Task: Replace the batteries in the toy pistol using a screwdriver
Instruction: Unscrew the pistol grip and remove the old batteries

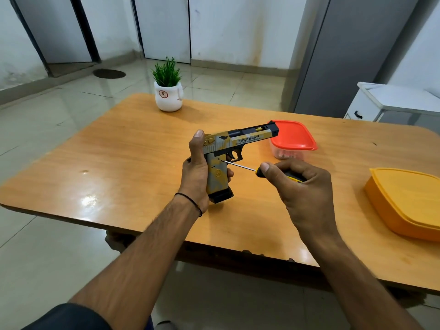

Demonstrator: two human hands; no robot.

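Steadiness matters most on this step: my left hand (196, 170) wraps the grip of the yellow-and-grey plastic toy pistol (228, 148), holding it upright above the glossy orange wooden table (119, 163), barrel pointing right. My right hand (297, 184) is curled round the black-and-yellow handle of the slim steel-shafted screwdriver (240, 166), whose tip rests at a small screw hole high on the grip panel. To do this well, I judge I should keep the shaft square to the panel, press in firmly, and turn slowly so the tip doesn't slip and chew the soft plastic. The pistol's body looks smooth and painted, with a black base. Near the muzzle sits a clear tub with a rounded red lid (292, 134); at right, an orange lidded plastic box (404, 201).
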